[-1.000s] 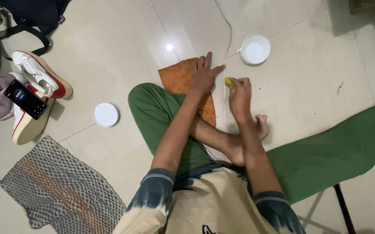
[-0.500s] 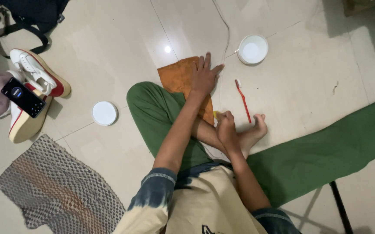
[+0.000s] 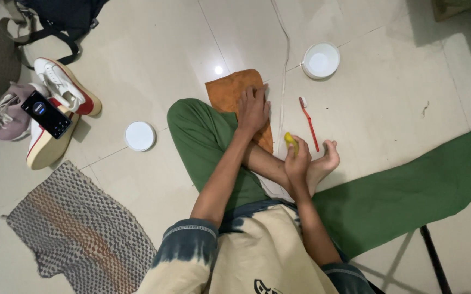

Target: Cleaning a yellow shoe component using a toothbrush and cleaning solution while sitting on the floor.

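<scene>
The left hand (image 3: 253,109) lies flat, palm down, on an orange-brown cloth (image 3: 230,92) spread on the pale tiled floor (image 3: 154,49). Its fingers are extended and slightly spread; they press the cloth and grip nothing. The cloth is roughly rectangular, matte and lightly creased. Its far edge lies flat on the tile, and its near part passes under the hand and runs down beside the person's green trouser knee (image 3: 192,125).

The right hand (image 3: 296,158) is curled around a small yellow object (image 3: 290,142), of which only the upper end shows above the fingers. What the object is cannot be told. The hand rests just above the person's bare foot (image 3: 325,163), close to the cloth's near right corner.

A red toothbrush (image 3: 308,122) with a white head lies on the floor just right of the cloth, its head pointing away from the person. A thin white cord (image 3: 284,60) runs down the floor between the cloth and the toothbrush. A white round bowl (image 3: 321,60) stands further away, beyond the toothbrush head. A white round lid (image 3: 140,135) lies on the tile to the left of the knee, well apart from the cloth.

At far left, white shoes with red trim (image 3: 64,92) carry a dark phone (image 3: 46,114) leaning against them. A woven grey mat (image 3: 78,228) lies at lower left. A green fabric sheet (image 3: 409,185) extends to the right.
</scene>
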